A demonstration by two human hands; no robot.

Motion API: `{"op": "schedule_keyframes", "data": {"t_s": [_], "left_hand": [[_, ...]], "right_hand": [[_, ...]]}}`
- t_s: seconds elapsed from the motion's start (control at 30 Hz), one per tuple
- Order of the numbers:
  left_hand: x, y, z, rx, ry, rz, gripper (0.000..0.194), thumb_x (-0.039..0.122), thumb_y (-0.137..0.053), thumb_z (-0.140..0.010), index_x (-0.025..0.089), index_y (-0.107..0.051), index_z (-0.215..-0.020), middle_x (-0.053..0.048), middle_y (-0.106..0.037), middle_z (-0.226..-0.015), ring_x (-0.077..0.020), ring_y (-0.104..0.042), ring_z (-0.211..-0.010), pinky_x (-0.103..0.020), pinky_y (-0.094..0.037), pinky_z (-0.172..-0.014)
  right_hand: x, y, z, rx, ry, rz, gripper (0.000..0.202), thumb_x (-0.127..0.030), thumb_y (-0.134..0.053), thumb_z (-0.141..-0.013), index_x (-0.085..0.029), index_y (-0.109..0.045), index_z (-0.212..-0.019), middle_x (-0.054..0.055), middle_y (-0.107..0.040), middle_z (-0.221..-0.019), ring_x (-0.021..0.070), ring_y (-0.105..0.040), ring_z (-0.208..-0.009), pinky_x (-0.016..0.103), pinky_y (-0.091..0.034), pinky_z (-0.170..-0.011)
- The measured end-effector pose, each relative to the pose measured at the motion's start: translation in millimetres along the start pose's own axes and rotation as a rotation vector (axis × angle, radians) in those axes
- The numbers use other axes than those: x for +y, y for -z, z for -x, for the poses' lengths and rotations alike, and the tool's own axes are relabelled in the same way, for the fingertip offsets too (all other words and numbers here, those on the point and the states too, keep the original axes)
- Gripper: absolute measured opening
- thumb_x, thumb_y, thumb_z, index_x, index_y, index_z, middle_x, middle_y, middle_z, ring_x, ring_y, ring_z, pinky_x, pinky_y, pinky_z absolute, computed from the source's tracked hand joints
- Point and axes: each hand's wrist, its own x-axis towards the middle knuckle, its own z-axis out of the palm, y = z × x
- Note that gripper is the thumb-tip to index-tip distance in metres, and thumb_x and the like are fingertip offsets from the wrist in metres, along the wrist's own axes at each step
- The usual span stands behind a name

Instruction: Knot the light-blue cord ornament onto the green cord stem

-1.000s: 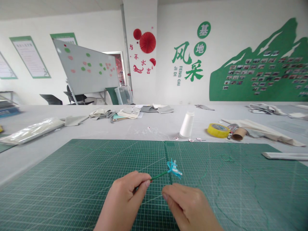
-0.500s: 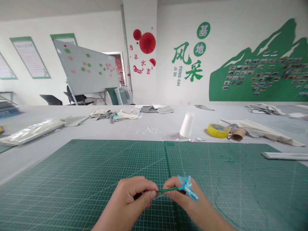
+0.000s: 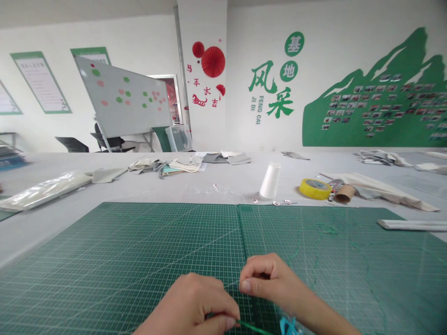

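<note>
Near the bottom edge of the head view, my left hand pinches a thin green stem between thumb and fingers. The stem slants down to the right, toward a blue beaded flower that is partly cut off by the frame. Just above the flower, my right hand is closed with thumb against forefinger. Whatever sits in that pinch is too small to make out. Both hands are over the green cutting mat. Loose green thread trails across the mat's right part.
Beyond the mat stand a white thread cone, a yellow tape roll and a cardboard tube. White rods lie at the right. Fabric pieces and a plastic-wrapped bundle are farther back and left.
The right hand has let go of the stem and moved slightly up. My left hand has moved down and right, lowering the stem and flower, which now tilts down to the right.
</note>
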Motion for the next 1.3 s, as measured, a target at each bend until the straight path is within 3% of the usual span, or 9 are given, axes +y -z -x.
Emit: {"op": "schedule_keyframes", "data": {"t_s": [0.13, 0.37, 0.63, 0.9, 1.07, 1.3], "left_hand": [[2.4, -1.4, -0.9, -0.020, 0.012, -0.132, 0.017, 0.010, -0.063, -0.085, 0.022, -0.072, -0.077, 0.005, -0.067, -0.068, -0.0113, -0.060, -0.067, -0.018, -0.035, -0.059], [1.4, -4.1, -2.8, -0.007, 0.098, -0.285, 0.020, 0.010, -0.056, -0.084, 0.020, -0.068, -0.072, 0.004, -0.066, -0.069, -0.0131, -0.062, -0.065, -0.021, -0.033, -0.055], [-5.0, -11.7, -1.4, 0.180, 0.226, -0.290, 0.025, 0.014, -0.048, -0.088, 0.022, -0.062, -0.069, 0.004, -0.062, -0.069, -0.0137, -0.061, -0.065, -0.022, -0.035, -0.056], [-13.4, -10.3, 2.4, 0.373, 0.351, -0.159, 0.027, 0.026, -0.041, -0.094, 0.026, -0.067, -0.086, 0.001, -0.066, -0.079, -0.0181, -0.062, -0.072, -0.028, -0.044, -0.066], [-13.9, -7.9, 2.2, 0.463, 0.376, -0.057, 0.027, 0.029, -0.042, -0.095, 0.026, -0.068, -0.091, 0.001, -0.070, -0.086, -0.0191, -0.064, -0.079, -0.029, -0.047, -0.072], [-12.4, -5.9, 2.1, 0.474, 0.384, -0.051, 0.026, 0.029, -0.044, -0.094, 0.025, -0.069, -0.092, 0.000, -0.071, -0.088, -0.0192, -0.065, -0.078, -0.030, -0.049, -0.072]], "right_hand": [[-6.0, 0.4, 1.7, 0.005, -0.028, 0.077, 0.022, -0.031, -0.066, -0.078, -0.015, -0.067, -0.064, -0.005, -0.043, -0.054, 0.0101, -0.035, -0.053, 0.022, -0.026, -0.050], [-24.3, -10.3, 9.1, 0.119, 0.049, 0.299, 0.024, -0.027, -0.058, -0.084, -0.016, -0.064, -0.064, -0.002, -0.053, -0.061, 0.0118, -0.048, -0.058, 0.023, -0.033, -0.054], [-32.3, -19.3, 17.7, 0.213, 0.403, 0.667, 0.025, -0.018, -0.048, -0.090, -0.016, -0.062, -0.069, -0.003, -0.050, -0.058, 0.0101, -0.047, -0.052, 0.023, -0.030, -0.049], [-22.2, -29.4, 17.5, 0.379, 0.655, 1.012, 0.037, -0.009, -0.040, -0.092, -0.016, -0.060, -0.061, -0.001, -0.048, -0.052, 0.0124, -0.040, -0.044, 0.029, -0.024, -0.044], [-19.6, -30.8, 18.2, 0.347, 0.587, 1.033, 0.036, -0.008, -0.038, -0.091, -0.017, -0.056, -0.061, -0.001, -0.047, -0.052, 0.0119, -0.041, -0.044, 0.029, -0.024, -0.044], [-16.5, -26.4, 22.5, 0.278, 0.469, 1.032, 0.031, -0.009, -0.038, -0.091, -0.018, -0.063, -0.075, 0.000, -0.055, -0.057, 0.0142, -0.049, -0.050, 0.028, -0.028, -0.049]]}}
